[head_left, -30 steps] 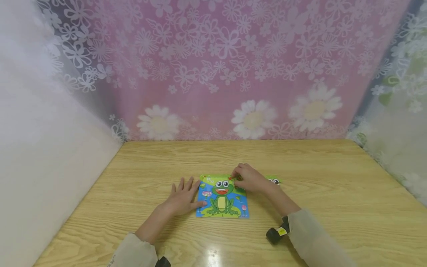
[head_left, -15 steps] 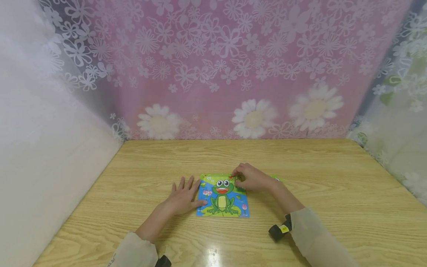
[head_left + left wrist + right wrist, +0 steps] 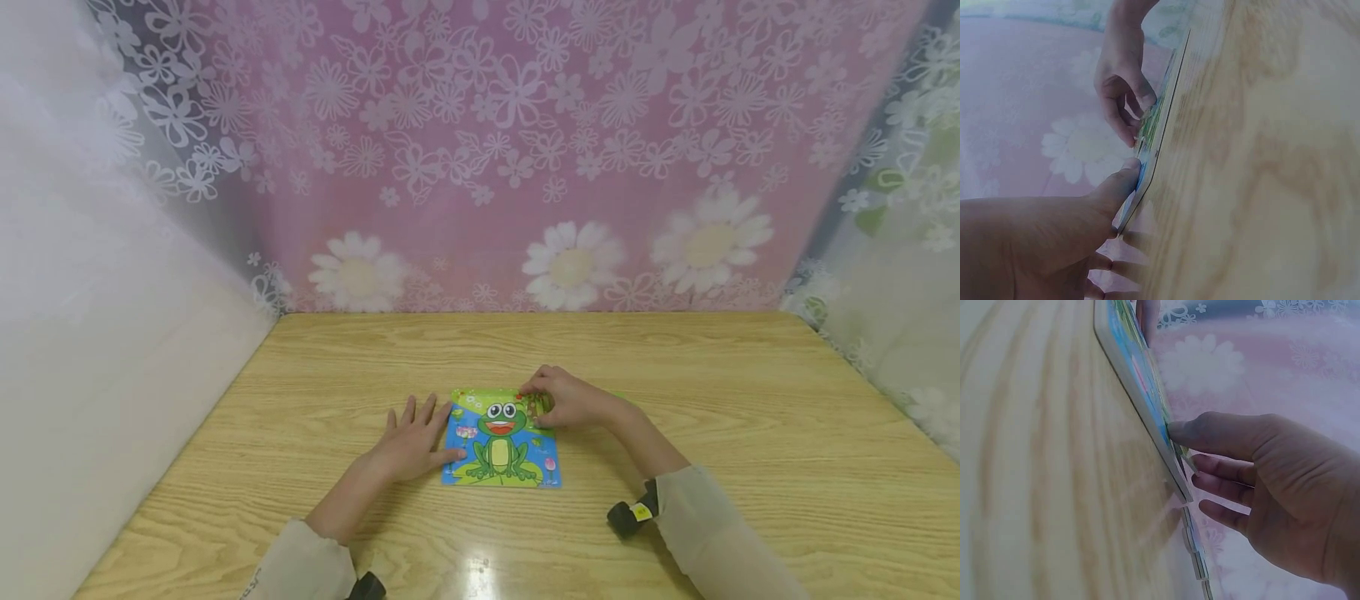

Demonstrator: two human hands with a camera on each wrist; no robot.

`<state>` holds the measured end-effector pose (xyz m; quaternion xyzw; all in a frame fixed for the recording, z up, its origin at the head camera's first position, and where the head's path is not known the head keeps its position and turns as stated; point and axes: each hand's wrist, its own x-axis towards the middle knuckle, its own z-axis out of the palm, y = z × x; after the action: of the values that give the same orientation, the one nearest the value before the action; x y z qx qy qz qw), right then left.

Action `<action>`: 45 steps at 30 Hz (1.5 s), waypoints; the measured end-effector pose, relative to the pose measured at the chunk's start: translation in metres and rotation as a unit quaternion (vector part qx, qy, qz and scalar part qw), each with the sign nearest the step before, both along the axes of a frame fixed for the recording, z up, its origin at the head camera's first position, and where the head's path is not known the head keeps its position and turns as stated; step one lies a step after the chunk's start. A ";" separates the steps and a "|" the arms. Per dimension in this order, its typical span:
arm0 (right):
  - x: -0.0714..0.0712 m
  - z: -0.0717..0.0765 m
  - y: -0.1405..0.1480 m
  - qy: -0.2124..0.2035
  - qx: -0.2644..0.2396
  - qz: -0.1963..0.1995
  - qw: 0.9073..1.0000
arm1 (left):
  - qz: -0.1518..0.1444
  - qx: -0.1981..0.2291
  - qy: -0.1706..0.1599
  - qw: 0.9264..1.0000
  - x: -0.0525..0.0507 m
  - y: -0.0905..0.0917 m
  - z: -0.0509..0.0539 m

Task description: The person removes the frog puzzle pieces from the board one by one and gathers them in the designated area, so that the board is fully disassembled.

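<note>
A square frog puzzle (image 3: 498,450) lies on the table, showing a green frog on a lily pad. My left hand (image 3: 408,446) is spread at its left side; the thumb (image 3: 1124,178) rests on the board's edge and the other fingers lie on the tabletop. Over the upper right corner, my right hand (image 3: 570,400) pinches a puzzle piece with thumb and fingers. In the right wrist view that puzzle piece (image 3: 1186,459) tilts up from the board. The hand hides most of it, and a brownish patch shows under the fingers in the head view.
Several thin flat pieces (image 3: 1196,550) lie on the table beyond the board, mostly hidden behind the right hand in the head view. The wooden table (image 3: 375,350) meets a pink flowered curtain (image 3: 465,167) at the back. Pale cloth hangs at both sides.
My right forearm has shifted slightly right, covering more of the frog-eyed pieces behind it. A brownish patch has come into sight under the right fingers. The left hand has stayed in place.
</note>
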<state>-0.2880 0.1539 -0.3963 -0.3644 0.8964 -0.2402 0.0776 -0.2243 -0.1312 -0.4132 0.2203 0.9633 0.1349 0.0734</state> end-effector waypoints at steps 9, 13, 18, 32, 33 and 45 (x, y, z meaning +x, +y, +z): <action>0.000 0.000 -0.002 0.023 -0.009 0.000 1.000 | -0.002 -0.002 0.002 1.000 0.001 0.000 0.004; 0.000 0.002 -0.002 0.026 -0.006 -0.009 1.000 | -0.003 0.002 0.001 1.000 0.002 0.001 0.006; 0.001 0.004 -0.003 0.012 -0.005 -0.024 1.000 | -0.002 0.000 0.000 1.000 0.002 0.001 0.008; 0.005 0.017 0.016 -0.006 -0.038 -0.010 0.999 | -0.005 0.005 0.001 1.000 -0.002 0.001 -0.001; 0.006 0.017 0.018 -0.005 -0.039 -0.011 0.999 | -0.004 0.005 0.001 1.000 -0.002 0.001 -0.002; 0.010 0.020 0.057 0.005 -0.046 -0.036 0.998 | 0.001 0.010 -0.003 1.000 0.002 0.000 0.004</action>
<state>-0.2780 0.2112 -0.3758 -0.3361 0.8973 -0.2822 0.0473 -0.2228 -0.1308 -0.4091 0.2201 0.9618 0.1451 0.0743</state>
